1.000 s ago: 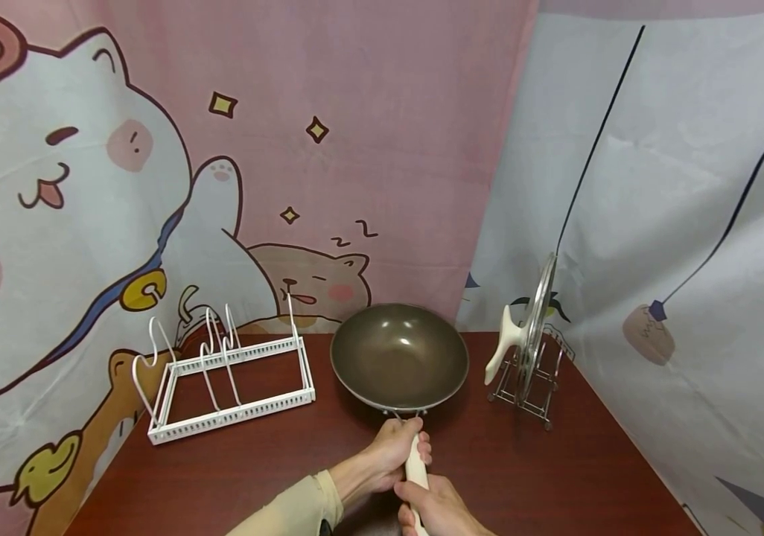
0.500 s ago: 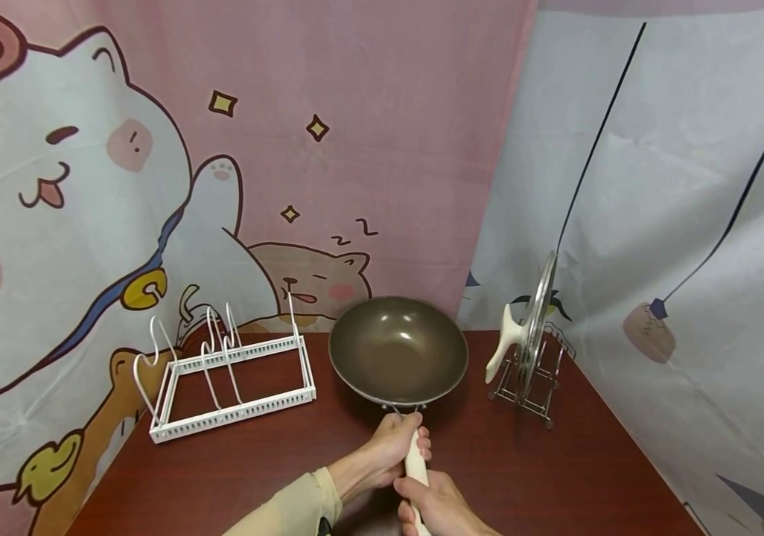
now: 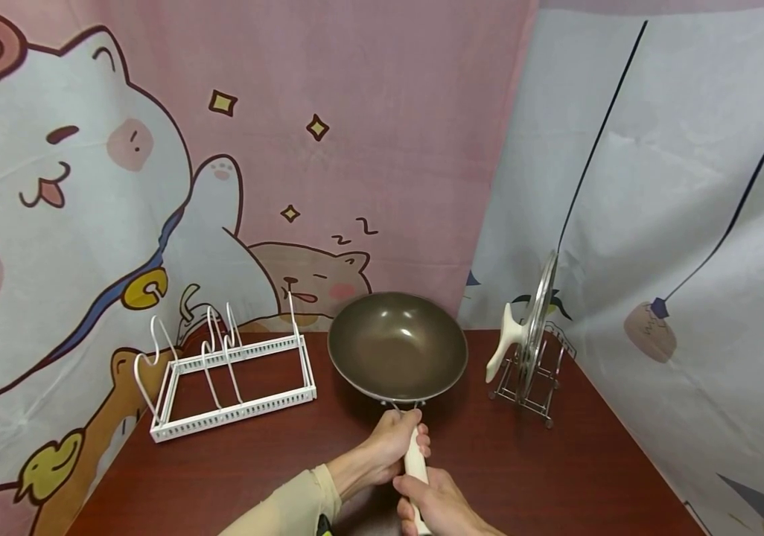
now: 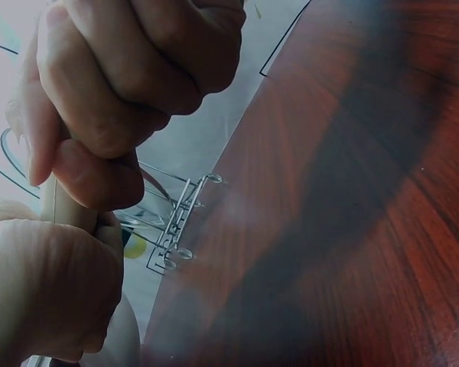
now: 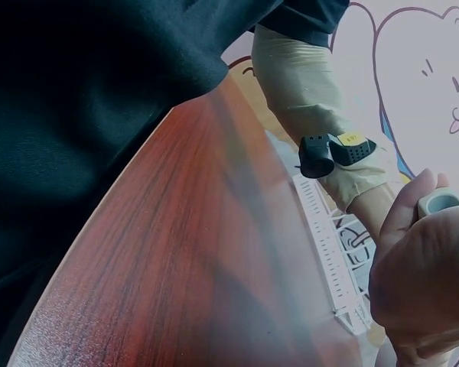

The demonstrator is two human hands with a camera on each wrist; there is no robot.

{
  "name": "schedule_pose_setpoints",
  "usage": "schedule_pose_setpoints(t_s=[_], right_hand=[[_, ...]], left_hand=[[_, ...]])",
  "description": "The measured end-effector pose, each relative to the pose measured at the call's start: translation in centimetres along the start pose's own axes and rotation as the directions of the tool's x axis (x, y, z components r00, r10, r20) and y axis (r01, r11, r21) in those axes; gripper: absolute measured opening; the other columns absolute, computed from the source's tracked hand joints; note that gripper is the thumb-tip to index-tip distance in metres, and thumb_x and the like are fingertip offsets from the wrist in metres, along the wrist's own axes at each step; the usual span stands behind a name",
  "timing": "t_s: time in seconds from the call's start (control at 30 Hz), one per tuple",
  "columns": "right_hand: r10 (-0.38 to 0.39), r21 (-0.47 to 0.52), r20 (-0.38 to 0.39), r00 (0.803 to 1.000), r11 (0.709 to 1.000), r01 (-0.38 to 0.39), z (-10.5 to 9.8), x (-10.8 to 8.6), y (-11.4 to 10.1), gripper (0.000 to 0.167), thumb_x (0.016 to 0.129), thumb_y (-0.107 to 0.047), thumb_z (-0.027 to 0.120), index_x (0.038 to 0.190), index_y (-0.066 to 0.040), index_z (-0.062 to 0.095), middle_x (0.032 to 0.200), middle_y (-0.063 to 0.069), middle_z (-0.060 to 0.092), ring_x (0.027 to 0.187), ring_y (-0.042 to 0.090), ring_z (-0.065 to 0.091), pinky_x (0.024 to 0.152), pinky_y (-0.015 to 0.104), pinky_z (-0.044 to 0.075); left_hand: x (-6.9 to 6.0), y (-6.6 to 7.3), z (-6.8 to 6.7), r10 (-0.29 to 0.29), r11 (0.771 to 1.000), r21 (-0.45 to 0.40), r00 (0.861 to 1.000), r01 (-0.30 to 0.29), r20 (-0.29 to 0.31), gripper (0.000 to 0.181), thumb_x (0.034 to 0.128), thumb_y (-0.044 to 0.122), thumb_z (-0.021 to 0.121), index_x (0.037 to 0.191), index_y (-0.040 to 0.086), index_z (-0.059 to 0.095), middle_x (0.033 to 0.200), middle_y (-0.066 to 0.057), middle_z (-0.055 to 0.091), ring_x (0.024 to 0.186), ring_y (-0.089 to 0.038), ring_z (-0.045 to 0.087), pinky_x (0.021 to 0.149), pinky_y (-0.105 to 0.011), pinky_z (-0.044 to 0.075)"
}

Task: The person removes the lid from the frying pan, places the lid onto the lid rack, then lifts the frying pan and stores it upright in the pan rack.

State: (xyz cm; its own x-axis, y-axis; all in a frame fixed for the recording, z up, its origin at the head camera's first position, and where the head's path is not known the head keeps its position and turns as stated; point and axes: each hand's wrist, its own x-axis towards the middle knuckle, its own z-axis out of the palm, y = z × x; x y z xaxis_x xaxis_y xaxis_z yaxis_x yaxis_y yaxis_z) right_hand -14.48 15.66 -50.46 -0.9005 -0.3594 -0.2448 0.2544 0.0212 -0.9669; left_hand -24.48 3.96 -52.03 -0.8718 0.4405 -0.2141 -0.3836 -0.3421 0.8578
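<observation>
A brown-coated wok (image 3: 398,346) with a long cream handle (image 3: 415,460) is in the middle of the head view. My left hand (image 3: 392,444) grips the handle close to the pan. Behind it, my right hand (image 3: 441,504) curls round the handle's rear part. In the left wrist view, the left hand (image 4: 53,287) and the right hand (image 4: 134,76) wrap the handle, which is well above the table. The right wrist view shows the handle's hollow end (image 5: 441,200) poking out of the right hand (image 5: 424,267). The wok's underside is hidden.
A white rack (image 3: 231,413) with upright wire dividers stands left on the dark red table (image 3: 543,476). To the right, a small metal wire rack (image 3: 536,409) holds a glass lid (image 3: 538,327) upright. Printed cloth (image 3: 409,149) hangs behind and along the sides.
The wok has risen slightly in the head view, its bowl shifting a little up. Both hands keep their hold on the handle. The racks stay put.
</observation>
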Motion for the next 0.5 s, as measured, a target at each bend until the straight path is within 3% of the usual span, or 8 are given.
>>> schedule_pose_setpoints(t_s=[0.5], right_hand=[[-0.020,-0.025,0.009,1.000,0.999,0.020,0.01,-0.17,-0.67,0.018,0.106,-0.020,0.064,0.092,-0.013,0.055,0.064,-0.008,0.058,0.053,0.005,0.057,0.053,0.020,0.046]], left_hand=[[-0.31,0.71,0.19,0.017,1.000,0.021,1.000,-0.018,0.012,0.022,0.1176,0.015,0.047,0.096,0.013,0.052,0.082,0.006,0.050,0.067,-0.004,0.047,0.060,-0.016,0.045]])
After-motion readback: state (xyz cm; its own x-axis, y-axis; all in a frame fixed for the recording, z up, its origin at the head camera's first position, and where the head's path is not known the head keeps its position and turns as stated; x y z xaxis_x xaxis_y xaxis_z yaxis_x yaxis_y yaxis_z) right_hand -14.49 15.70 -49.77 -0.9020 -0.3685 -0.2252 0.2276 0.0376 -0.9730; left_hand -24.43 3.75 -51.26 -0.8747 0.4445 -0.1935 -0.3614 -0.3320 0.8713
